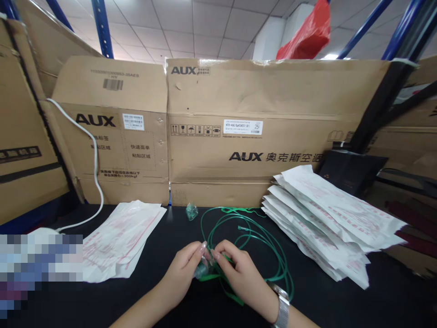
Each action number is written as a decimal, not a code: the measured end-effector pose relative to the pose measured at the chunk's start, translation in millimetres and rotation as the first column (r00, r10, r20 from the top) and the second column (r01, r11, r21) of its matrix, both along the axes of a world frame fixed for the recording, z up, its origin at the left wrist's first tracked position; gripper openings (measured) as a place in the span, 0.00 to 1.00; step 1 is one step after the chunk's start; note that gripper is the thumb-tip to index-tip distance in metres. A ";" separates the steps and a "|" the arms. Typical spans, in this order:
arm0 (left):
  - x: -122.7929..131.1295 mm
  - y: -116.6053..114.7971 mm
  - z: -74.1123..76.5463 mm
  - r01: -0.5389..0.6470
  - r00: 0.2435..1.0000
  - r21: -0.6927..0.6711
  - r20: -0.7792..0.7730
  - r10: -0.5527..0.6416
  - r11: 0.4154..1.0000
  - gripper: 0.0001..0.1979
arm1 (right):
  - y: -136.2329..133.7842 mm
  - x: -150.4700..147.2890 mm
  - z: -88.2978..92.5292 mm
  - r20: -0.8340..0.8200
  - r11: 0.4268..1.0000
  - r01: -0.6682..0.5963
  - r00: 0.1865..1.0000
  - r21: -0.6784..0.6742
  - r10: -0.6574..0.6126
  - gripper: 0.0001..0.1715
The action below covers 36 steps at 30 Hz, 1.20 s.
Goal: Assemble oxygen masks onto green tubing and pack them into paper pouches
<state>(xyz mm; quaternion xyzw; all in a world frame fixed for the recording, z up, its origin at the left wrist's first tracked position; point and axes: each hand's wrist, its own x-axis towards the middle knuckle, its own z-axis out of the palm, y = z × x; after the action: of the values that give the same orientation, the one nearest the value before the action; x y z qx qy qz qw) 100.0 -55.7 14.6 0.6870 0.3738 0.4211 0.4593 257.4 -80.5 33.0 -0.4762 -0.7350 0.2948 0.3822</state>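
My left hand (184, 264) is closed in a pinch on a small clear, greenish plastic piece (200, 272), low in the middle of the view. My right hand (237, 266), with a metal watch (282, 304) on its wrist, pinches at the other side of the same piece. Fingers cover much of it, so its full shape is hidden. A bright green strap (209, 277) shows just below the fingertips. Behind and right of my hands, thin green tubing (282, 255) lies in loose coils on the black table (164, 298), one end piece (243, 228) showing.
A small crumpled clear-green plastic item (191, 212) lies near the cardboard wall (218, 168). White printed packets lie at left (119, 241); a taller stack of packets (327, 223) stands at right. A white cable (97, 168) hangs at left. Pixelation hides the lower left corner.
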 end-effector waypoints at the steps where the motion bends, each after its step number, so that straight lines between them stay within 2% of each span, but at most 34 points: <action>1: 0.1 0.0 0.2 0.002 1.000 -0.006 0.007 -0.002 1.000 0.17 | 0.0 0.0 0.2 -0.005 1.000 0.005 1.000 0.000 -0.005 0.12; 9: -0.2 -0.8 1.2 0.002 1.000 -0.001 0.004 -0.002 1.000 0.17 | -0.2 0.3 0.0 0.015 1.000 -0.017 1.000 -0.010 0.018 0.12; 36: -0.9 -0.6 2.8 0.005 1.000 0.022 -0.024 -0.004 1.000 0.15 | 1.4 1.0 0.1 -0.006 1.000 0.017 1.000 -0.002 -0.017 0.11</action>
<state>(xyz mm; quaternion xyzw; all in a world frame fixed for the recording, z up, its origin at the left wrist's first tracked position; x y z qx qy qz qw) 99.1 -56.3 17.3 0.6979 0.3731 0.4157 0.4483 258.5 -79.1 33.1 -0.4820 -0.7295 0.2938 0.3862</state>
